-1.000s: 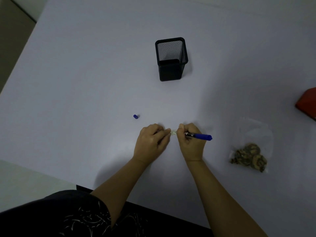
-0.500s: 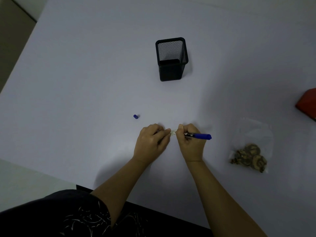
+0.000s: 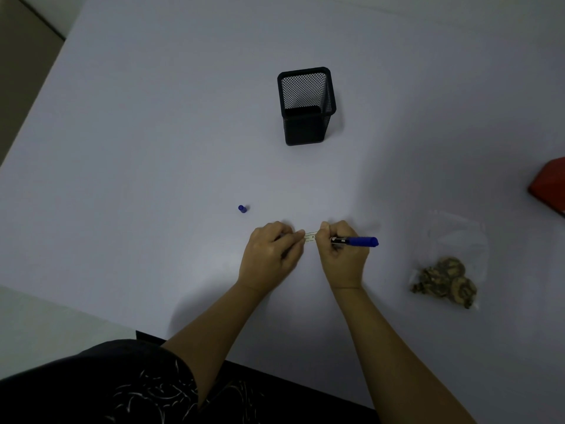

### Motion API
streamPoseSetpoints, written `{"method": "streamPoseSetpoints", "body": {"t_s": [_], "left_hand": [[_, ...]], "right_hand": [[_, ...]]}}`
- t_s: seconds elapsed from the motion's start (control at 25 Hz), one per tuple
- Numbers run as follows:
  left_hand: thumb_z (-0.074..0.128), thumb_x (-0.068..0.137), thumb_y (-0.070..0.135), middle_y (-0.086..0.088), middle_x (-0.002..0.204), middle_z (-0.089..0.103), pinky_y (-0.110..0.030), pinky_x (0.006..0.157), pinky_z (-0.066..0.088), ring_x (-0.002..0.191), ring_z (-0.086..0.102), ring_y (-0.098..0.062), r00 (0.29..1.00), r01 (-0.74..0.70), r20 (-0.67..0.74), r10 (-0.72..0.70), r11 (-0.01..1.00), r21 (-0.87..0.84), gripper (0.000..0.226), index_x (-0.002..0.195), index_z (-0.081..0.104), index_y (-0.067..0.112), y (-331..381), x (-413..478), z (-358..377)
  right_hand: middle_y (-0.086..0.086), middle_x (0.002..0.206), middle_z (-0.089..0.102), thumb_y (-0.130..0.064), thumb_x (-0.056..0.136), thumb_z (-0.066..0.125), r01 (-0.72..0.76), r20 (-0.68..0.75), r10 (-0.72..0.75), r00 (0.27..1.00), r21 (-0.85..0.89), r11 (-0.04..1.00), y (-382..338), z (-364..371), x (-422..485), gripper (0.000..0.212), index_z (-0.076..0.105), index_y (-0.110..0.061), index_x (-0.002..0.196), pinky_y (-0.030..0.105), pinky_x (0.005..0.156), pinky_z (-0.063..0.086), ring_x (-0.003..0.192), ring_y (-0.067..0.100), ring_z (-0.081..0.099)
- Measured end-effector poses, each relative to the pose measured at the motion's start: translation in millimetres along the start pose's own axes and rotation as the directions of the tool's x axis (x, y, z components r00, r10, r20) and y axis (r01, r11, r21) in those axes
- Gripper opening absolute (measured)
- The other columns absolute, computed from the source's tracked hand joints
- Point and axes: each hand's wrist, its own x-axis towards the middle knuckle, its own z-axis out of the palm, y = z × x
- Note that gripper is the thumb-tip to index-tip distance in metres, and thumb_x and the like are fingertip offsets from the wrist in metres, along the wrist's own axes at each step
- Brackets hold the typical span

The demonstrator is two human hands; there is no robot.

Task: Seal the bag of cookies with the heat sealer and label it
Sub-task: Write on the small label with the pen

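A small white label [image 3: 310, 236] lies on the table between my two hands. My left hand [image 3: 270, 255] pinches its left end with curled fingers. My right hand [image 3: 342, 255] grips a blue marker [image 3: 356, 241] whose tip points left at the label; the tip itself is hidden by my fingers. The marker's blue cap [image 3: 242, 208] stands on the table to the upper left of my left hand. A clear bag of cookies [image 3: 446, 278] lies flat to the right, apart from both hands.
An upright black mesh pen holder [image 3: 305, 107] is at the back centre of the pale table [image 3: 153, 148]. A red object [image 3: 550, 185] is cut off at the right edge. The table's near edge runs just below my forearms.
Almost nothing has moved. Both hands stay at the label, with only a slight shift of the marker in my right hand.
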Motion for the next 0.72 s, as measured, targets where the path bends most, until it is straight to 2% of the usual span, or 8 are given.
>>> {"method": "streamPoseSetpoints", "body": {"t_s": [0.2,0.36,0.44,0.56,0.6,0.72], "left_hand": [[0.066,0.085,0.020,-0.005,0.075,0.063,-0.032,0.056,0.043,0.064,0.054,-0.017,1.000,0.002,0.002,-0.002,1.000,0.002,0.015,0.089,0.073,0.007,-0.2,0.2,-0.2],[0.066,0.085,0.020,-0.005,0.075,0.062,-0.031,0.055,0.041,0.064,0.052,-0.017,1.000,0.011,0.004,-0.011,1.000,0.003,0.015,0.088,0.073,0.007,-0.9,-0.8,1.1],[0.066,0.086,0.020,-0.005,0.076,0.063,-0.030,0.056,0.040,0.064,0.052,-0.016,1.000,0.009,0.004,-0.009,1.000,0.000,0.015,0.089,0.073,0.007,-0.7,-0.8,1.3],[0.067,0.085,0.019,-0.005,0.076,0.062,-0.028,0.055,0.039,0.062,0.052,-0.016,1.000,0.019,0.010,-0.018,0.999,-0.030,0.015,0.090,0.074,0.007,-0.7,0.7,0.5],[0.066,0.084,0.019,-0.005,0.076,0.062,-0.026,0.054,0.039,0.060,0.052,-0.015,0.999,0.036,0.014,-0.036,0.998,-0.053,0.015,0.091,0.074,0.008,-0.9,1.3,0.2],[0.064,0.083,0.024,-0.003,0.079,0.061,-0.021,0.057,0.037,0.059,0.048,-0.010,0.990,0.136,0.051,-0.131,0.982,-0.129,0.019,0.094,0.073,0.011,1.9,3.7,-3.6]], "right_hand": [[0.014,0.051,0.048,-0.024,0.086,0.050,0.038,-0.017,-0.039,0.999,-0.025,0.999,-1.6,0.0,1.3,0.035,0.046,-0.001,0.060,0.017,0.046,0.035,0.047,0.021,0.041],[0.014,0.050,0.048,-0.024,0.086,0.050,0.027,-0.057,-0.030,0.998,-0.055,0.998,-3.6,-0.2,1.3,0.035,0.047,0.000,0.060,0.031,0.043,0.040,0.044,0.026,0.044],[0.013,0.049,0.047,-0.022,0.086,0.052,-0.004,-0.104,0.001,0.995,-0.031,1.000,-5.3,-0.5,2.1,0.035,0.046,0.000,0.059,0.026,0.044,0.039,0.046,0.019,0.043],[-0.004,0.049,0.046,-0.010,0.088,0.056,-0.130,-0.229,0.144,0.963,0.075,0.989,-9.9,-1.5,5.3,0.029,0.046,-0.007,0.060,0.007,0.051,0.038,0.050,0.003,0.049],[-0.009,0.051,0.049,-0.007,0.088,0.057,-0.178,-0.257,0.209,0.943,0.141,0.974,-12.5,-2.6,6.5,0.029,0.047,-0.010,0.062,0.006,0.054,0.041,0.050,-0.001,0.051],[-0.011,0.053,0.061,-0.012,0.091,0.056,-0.256,-0.255,0.373,0.892,0.395,0.882,-26.1,-13.7,16.1,0.026,0.050,-0.020,0.067,0.017,0.056,0.051,0.052,0.002,0.058]]}}
